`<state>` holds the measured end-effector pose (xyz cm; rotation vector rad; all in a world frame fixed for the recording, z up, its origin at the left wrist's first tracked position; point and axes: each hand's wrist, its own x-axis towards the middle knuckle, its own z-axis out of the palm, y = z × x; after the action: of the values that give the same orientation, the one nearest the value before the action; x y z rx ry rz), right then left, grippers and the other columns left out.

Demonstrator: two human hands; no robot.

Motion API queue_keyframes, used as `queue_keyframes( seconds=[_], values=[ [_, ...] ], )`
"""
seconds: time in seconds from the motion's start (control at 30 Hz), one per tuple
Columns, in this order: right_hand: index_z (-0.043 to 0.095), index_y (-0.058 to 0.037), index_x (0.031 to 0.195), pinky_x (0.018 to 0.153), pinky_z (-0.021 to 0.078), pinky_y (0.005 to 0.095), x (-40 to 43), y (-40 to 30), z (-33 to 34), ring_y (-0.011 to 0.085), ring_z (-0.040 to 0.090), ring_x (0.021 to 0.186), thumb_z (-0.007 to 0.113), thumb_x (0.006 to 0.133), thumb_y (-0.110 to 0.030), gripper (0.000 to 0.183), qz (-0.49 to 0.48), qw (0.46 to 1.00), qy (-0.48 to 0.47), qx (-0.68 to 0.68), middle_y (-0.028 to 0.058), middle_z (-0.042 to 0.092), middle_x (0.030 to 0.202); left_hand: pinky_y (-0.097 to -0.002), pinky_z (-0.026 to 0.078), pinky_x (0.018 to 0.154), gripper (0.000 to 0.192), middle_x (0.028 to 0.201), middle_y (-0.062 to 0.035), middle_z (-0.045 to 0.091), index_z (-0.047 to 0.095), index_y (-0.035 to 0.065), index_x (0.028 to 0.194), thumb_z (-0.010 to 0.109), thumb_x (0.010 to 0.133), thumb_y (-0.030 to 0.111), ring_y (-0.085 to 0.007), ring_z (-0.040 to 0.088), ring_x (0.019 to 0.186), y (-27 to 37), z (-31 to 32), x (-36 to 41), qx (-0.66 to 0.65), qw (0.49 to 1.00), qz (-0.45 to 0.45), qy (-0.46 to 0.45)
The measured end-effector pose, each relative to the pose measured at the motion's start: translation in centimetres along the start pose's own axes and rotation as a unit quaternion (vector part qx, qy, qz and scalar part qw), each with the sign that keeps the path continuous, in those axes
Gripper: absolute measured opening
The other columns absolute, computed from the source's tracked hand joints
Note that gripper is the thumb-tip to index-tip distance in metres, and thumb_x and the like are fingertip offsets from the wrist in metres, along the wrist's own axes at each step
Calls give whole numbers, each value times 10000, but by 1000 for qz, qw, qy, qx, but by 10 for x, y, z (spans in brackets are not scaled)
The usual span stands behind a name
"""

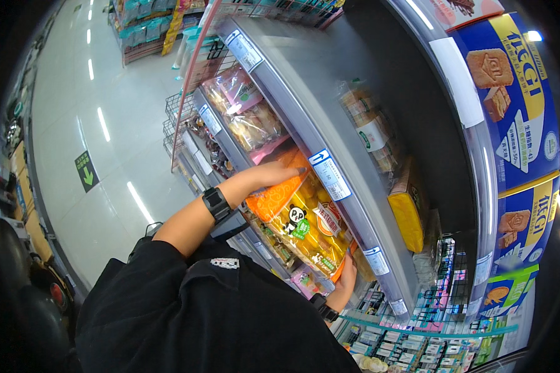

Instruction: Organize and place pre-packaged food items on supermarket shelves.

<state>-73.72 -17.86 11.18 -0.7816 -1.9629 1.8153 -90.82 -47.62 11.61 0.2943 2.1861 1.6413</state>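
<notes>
An orange and clear plastic bag of packaged bread (303, 219), with a cartoon panda printed on it, is held tilted before the shelf rack. My left hand (277, 174) grips its orange upper end, the thumb lying over the front. At the opposite end my right hand (347, 275) holds the orange edge, with most of its fingers hidden behind the bag. The bag is right beside the shelf's front edge with its price label (330, 175). Both wrists wear black bands.
Wrapped food packs (371, 126) and a yellow package (407, 219) stand on the grey shelf (308, 79). Blue biscuit boxes (518, 102) fill the shelf at the right. Bagged pastries (247, 112) lie on a lower shelf. A tiled aisle floor (116, 107) with a green arrow sign (86, 171) runs along the left.
</notes>
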Motion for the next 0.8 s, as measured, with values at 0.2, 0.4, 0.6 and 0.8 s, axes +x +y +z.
queue_keyframes(
  seconds=[0.2, 0.4, 0.6, 0.8],
  values=[
    [428, 64, 1082, 761, 440, 278, -6, -4, -7, 189, 524, 908, 476, 822, -193, 368, 146, 982, -114, 33, 132, 504, 1044, -276, 419, 735, 546, 1000, -135, 528, 468, -15, 1077, 506, 757, 425, -192, 524, 869, -29, 1, -4, -113, 988, 20, -103],
    [426, 28, 1086, 764, 427, 279, -5, 11, -3, 166, 522, 893, 451, 841, -190, 329, 80, 983, -166, -20, 98, 522, 1004, -276, 340, 863, 632, 1181, -107, 385, 255, 29, 1238, 598, 732, 187, -163, 386, 1061, -48, -2, -5, -179, 966, 101, -157],
    [417, 19, 1113, 813, 393, 269, -6, 1, 21, 145, 485, 936, 460, 830, -125, 320, 70, 988, -139, -11, 79, 497, 1062, -282, 293, 917, 851, 1229, -88, 331, 63, 52, 1296, 633, 664, 49, -154, 329, 1114, -42, -28, -12, -258, 934, 122, -215],
    [385, 12, 1135, 834, 380, 279, -11, -5, 48, 160, 471, 971, 473, 813, -97, 350, 55, 992, -89, 69, 86, 488, 1079, -289, 268, 931, 871, 1216, -89, 336, 114, 26, 1275, 675, 613, 94, -164, 328, 1113, -17, -48, -15, -281, 919, 115, -252]
  ],
)
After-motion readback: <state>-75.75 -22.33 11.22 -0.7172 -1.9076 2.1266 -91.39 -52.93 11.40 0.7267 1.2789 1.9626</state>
